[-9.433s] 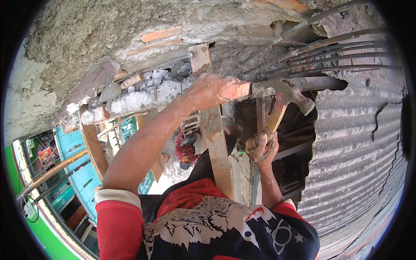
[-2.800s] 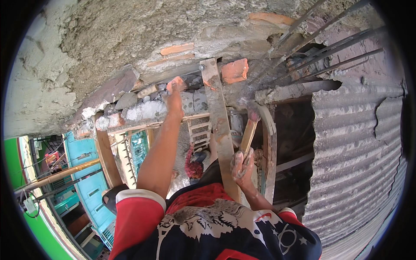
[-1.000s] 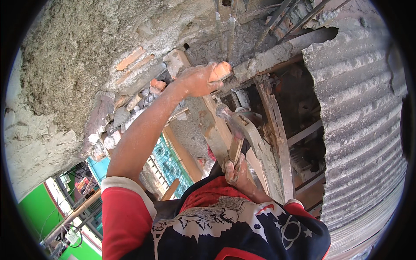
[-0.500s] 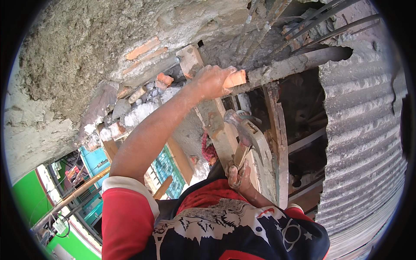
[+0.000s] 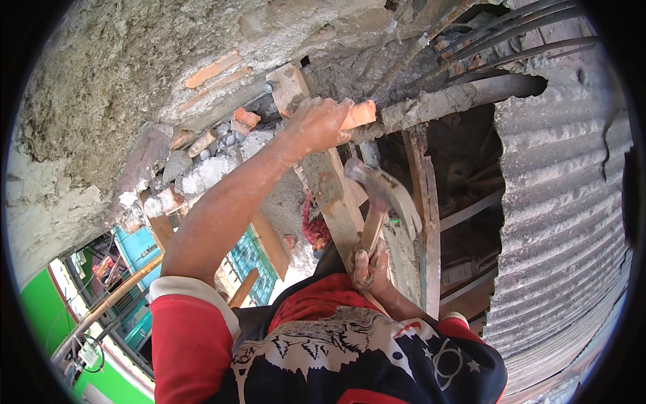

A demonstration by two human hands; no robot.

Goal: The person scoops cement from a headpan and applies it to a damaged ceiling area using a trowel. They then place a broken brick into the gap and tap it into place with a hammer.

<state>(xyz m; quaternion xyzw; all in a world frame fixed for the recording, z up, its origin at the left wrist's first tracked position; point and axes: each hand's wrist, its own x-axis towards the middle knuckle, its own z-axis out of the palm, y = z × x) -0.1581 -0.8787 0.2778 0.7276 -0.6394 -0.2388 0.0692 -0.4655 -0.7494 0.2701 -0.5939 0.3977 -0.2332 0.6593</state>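
Observation:
My left hand (image 5: 319, 124) is wrapped round an orange piece of brick (image 5: 359, 115), which sticks out past the fingers to the right. It holds the brick beside the near end of a mortar-crusted pipe (image 5: 431, 108), over a wooden plank (image 5: 331, 192). Lower down, close to my body, my right hand (image 5: 369, 268) grips the wooden handle of a claw hammer (image 5: 374, 225). The hammer's metal head is up, below and right of the brick and apart from it. The lower end of the handle is mostly hidden by the fingers.
Corrugated roofing sheet (image 5: 562, 222) with a ragged edge lies at the right. Bent steel bars (image 5: 498, 37) stick out at the upper right. Rubble (image 5: 202, 151) sits on a ledge below the rough wall (image 5: 114, 101). A person in a red patterned sleeve (image 5: 315, 225) is below.
The view has shifted slightly. The hammer has turned and lifted a little in my right hand, so its claw shows more plainly. My left hand still holds the brick.

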